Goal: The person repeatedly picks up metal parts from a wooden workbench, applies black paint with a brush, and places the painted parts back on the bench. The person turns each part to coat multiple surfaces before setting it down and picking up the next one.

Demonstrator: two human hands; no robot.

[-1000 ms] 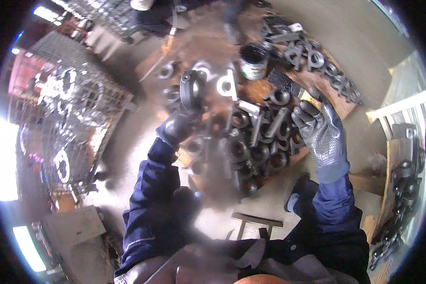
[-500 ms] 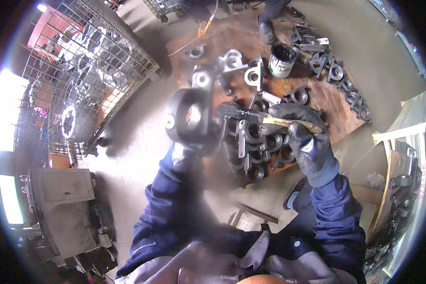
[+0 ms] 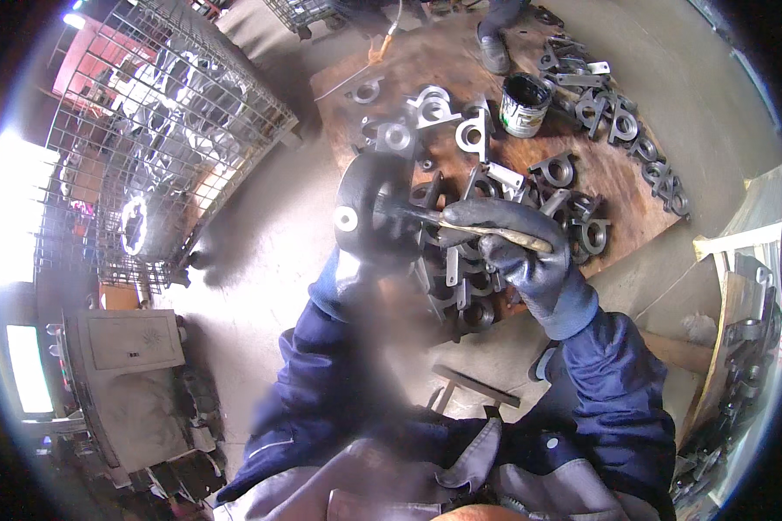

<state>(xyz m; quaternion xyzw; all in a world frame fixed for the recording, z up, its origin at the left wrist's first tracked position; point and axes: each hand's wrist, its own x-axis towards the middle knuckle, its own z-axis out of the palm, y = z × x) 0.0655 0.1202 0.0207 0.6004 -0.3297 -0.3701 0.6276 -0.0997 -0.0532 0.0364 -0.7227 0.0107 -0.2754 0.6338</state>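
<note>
My gloved left hand (image 3: 353,271) is closed on a dark metal bearing housing (image 3: 356,184), a rounded part with a small pale-rimmed hole, raised in front of me and somewhat blurred. My gloved right hand (image 3: 530,260) grips a paintbrush (image 3: 506,233) by its light wooden handle. The dark bristles lie against the housing's inner side and partly merge with it. Below and beyond my right hand, several dark housings (image 3: 478,314) lie in a heap. Bare grey housings (image 3: 471,136) sit farther off. The left fingers are mostly hidden by the held part.
A stained brown board (image 3: 617,204) lies on the floor under the parts. On it stands an open can (image 3: 523,106) of black paint. A wire cage (image 3: 191,113) of metal parts stands at left, a grey cabinet (image 3: 135,347) below it. Another person's shoe (image 3: 494,54) is at the far edge.
The housing has turned in my left hand and shifted slightly right. My right hand has moved left and down, bringing the brush from beside the housing onto it.
</note>
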